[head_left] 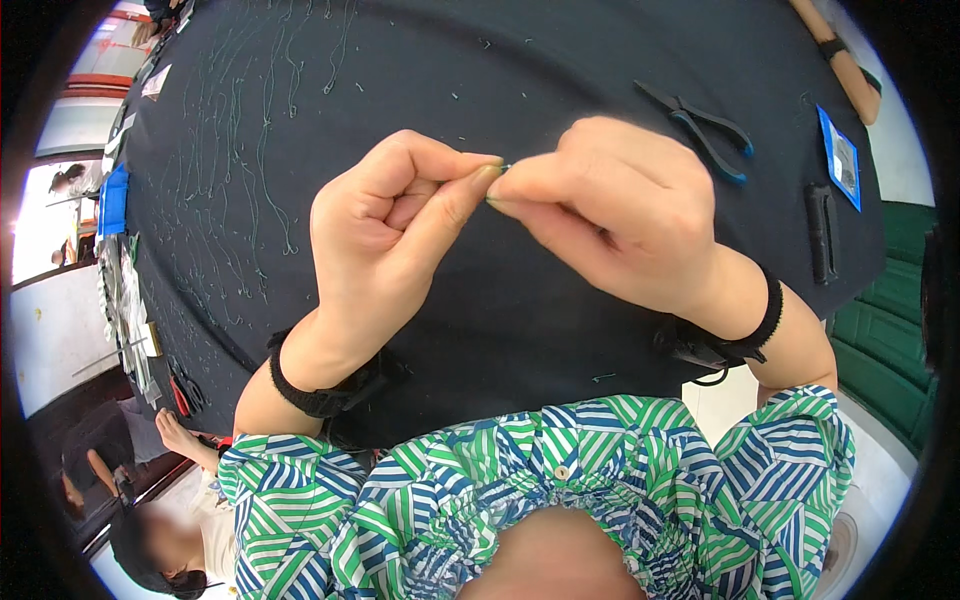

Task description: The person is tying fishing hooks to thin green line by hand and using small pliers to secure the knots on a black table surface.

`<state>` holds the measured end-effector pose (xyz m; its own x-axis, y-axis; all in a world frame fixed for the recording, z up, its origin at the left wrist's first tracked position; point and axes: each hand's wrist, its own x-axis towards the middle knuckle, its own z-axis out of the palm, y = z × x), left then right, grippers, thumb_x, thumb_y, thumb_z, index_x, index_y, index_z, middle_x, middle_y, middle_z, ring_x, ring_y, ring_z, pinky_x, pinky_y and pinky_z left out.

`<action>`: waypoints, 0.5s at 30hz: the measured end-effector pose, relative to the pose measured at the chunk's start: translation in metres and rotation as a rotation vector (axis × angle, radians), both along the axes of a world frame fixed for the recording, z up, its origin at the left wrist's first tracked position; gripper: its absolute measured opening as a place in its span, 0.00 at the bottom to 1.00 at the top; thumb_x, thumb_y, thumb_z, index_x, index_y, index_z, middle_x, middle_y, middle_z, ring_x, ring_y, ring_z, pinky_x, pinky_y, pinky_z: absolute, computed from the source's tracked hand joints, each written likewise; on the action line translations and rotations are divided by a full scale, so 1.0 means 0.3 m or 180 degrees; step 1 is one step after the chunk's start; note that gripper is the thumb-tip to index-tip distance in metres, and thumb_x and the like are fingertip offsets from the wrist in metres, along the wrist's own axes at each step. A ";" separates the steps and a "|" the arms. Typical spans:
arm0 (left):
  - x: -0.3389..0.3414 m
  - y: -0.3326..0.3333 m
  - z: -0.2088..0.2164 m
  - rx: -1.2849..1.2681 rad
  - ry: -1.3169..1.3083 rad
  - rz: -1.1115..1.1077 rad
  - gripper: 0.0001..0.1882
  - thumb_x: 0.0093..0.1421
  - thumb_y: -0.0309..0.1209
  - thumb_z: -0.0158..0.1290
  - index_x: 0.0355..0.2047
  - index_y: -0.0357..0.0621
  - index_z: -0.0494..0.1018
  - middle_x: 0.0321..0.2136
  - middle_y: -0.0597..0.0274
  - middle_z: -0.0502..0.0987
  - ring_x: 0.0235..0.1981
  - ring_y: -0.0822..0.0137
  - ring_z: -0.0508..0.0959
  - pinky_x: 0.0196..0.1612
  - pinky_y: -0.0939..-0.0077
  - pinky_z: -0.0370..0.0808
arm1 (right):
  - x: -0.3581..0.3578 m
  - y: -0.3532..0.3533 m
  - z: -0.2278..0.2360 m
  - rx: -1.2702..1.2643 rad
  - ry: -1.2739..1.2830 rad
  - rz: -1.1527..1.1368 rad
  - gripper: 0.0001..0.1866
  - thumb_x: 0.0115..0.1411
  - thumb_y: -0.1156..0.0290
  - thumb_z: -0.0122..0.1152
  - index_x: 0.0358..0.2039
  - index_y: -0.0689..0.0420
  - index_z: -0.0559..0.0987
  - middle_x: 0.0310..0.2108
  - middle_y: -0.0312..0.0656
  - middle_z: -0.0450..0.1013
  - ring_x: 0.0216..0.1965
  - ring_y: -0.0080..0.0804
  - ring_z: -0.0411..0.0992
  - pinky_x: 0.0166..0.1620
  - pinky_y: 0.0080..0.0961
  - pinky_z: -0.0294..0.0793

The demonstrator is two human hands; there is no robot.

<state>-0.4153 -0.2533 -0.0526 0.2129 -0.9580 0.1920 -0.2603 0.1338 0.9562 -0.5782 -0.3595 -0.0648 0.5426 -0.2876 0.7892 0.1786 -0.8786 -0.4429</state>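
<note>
My left hand [375,215] and my right hand [630,215] are raised over a black cloth [520,320], fingertips almost meeting. Each pinches with thumb and forefinger. Between the tips shows a tiny bluish-green bit [507,168], mostly hidden by the fingers and too small to name. To the right, beyond my right hand, lie pliers [690,112] with black and blue handles, their jaws pointing up and left. Left of my left hand, several thin dark-green cords [265,185] are laid out in loose strands on the cloth.
A blue-edged packet [842,158] and a black bar-shaped object [822,233] lie at the right. Red-handled pliers [180,395] and a blue box [113,200] sit along the left edge. Other people's arms show at upper right [848,80] and lower left [182,437].
</note>
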 end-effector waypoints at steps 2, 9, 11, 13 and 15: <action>-0.002 0.001 0.001 0.0000 -0.0018 -0.0017 0.02 0.59 0.19 0.56 0.33 0.33 0.76 0.14 0.80 0.63 0.17 0.89 0.58 0.20 0.91 0.53 | 0.001 -0.017 0.000 -0.0060 -0.0023 -0.0048 0.10 0.44 0.82 0.69 0.28 0.59 0.80 0.18 0.36 0.70 0.16 0.27 0.66 0.20 0.22 0.61; -0.011 0.007 0.002 0.0130 -0.0342 0.0013 0.04 0.55 0.21 0.61 0.28 0.35 0.76 0.12 0.77 0.61 0.15 0.86 0.57 0.19 0.88 0.54 | -0.008 -0.036 0.007 0.0282 0.0166 -0.0102 0.09 0.48 0.82 0.68 0.32 0.60 0.80 0.19 0.36 0.71 0.18 0.20 0.66 0.22 0.17 0.61; -0.005 0.009 -0.001 0.0116 -0.0366 0.0027 0.04 0.53 0.21 0.62 0.27 0.36 0.77 0.12 0.76 0.61 0.15 0.85 0.57 0.19 0.87 0.54 | -0.011 -0.033 -0.003 0.0496 0.0215 -0.0067 0.08 0.50 0.81 0.67 0.33 0.60 0.80 0.19 0.35 0.71 0.18 0.18 0.65 0.23 0.15 0.60; 0.006 0.017 0.011 0.0173 -0.0871 -0.0188 0.02 0.58 0.20 0.58 0.32 0.35 0.76 0.20 0.74 0.70 0.18 0.88 0.60 0.21 0.90 0.53 | -0.020 -0.027 -0.010 0.1528 0.0552 0.0135 0.05 0.55 0.78 0.65 0.33 0.60 0.80 0.19 0.31 0.70 0.19 0.12 0.63 0.24 0.13 0.59; 0.011 0.018 0.016 0.0073 -0.1078 -0.0187 0.03 0.57 0.20 0.59 0.31 0.35 0.76 0.20 0.73 0.70 0.18 0.88 0.60 0.21 0.90 0.53 | -0.014 -0.023 -0.015 0.1825 0.0613 0.0178 0.04 0.57 0.74 0.63 0.33 0.60 0.80 0.17 0.29 0.68 0.18 0.11 0.61 0.23 0.13 0.57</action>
